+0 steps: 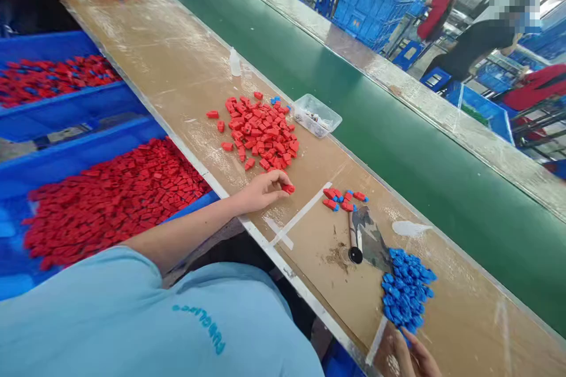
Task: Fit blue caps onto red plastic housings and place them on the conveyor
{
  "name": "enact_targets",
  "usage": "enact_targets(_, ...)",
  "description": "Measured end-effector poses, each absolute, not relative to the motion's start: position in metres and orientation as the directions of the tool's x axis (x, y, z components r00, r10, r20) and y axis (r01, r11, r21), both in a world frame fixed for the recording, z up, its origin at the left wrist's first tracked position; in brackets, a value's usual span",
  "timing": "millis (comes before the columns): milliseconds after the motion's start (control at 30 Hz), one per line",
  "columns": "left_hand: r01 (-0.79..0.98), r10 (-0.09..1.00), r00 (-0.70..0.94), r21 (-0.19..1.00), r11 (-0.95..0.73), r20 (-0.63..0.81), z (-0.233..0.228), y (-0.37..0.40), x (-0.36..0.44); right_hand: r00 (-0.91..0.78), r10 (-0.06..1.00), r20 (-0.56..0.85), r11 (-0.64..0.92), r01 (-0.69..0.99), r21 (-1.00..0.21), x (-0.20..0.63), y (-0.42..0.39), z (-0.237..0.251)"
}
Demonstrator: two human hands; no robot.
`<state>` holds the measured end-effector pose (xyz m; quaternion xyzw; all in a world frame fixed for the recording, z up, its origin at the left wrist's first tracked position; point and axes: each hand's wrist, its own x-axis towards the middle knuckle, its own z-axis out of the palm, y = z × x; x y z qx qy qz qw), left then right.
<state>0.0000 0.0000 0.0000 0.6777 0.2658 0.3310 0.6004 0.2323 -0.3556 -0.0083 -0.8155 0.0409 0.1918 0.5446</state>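
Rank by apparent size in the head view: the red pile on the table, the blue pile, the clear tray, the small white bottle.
1. Red pile
2. Blue pile, though it lies nearer the camera
3. Clear tray
4. White bottle

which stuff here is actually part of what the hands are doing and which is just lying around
In use:
left hand pinching a red piece
red pile
right hand touching the blue pile
joined red-and-blue pieces

Lying about:
clear tray
white bottle
black-tipped tool
blue bin of red pieces
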Motion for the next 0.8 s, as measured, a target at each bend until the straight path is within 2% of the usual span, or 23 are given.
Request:
enact_targets(67,-0.109,0.689,0.721,0.994,0.013,0.070,-0.005,-0.017,0.012,0.937,0.179,-0.301,-0.437,-0.198,-0.877,0.233,-0.346,-0.001)
enact_targets(133,-0.126,0.624,0.778,0.991,0.042,0.072,-0.008,-0.033,0.024,0.942,0.226,-0.247,-0.445,-0.126,-0.887,0.231,-0.336,0.004)
enact_targets(300,-0.047,0.509,0.832,0.942,-0.332,0.221,-0.008,-0.056,0.047,0.918,0.374,-0.131,-0.377,0.021,-0.926,0.218,-0.304,0.012)
enact_targets(400,-0.013,0.432,0.871,0.890,-0.457,0.234,-0.010,-0.060,0.057,0.891,0.445,-0.088,-0.346,0.080,-0.935,0.211,-0.290,0.015)
enact_targets(633,0.039,0.368,0.916,0.876,-0.481,0.161,-0.021,-0.065,0.066,0.855,0.517,-0.033,-0.295,0.142,-0.945,0.208,-0.272,0.012)
enact_targets(800,-0.002,0.334,0.919,0.851,-0.525,0.208,-0.024,-0.067,0.067,0.828,0.560,0.026,-0.264,0.208,-0.942,0.210,-0.267,0.007)
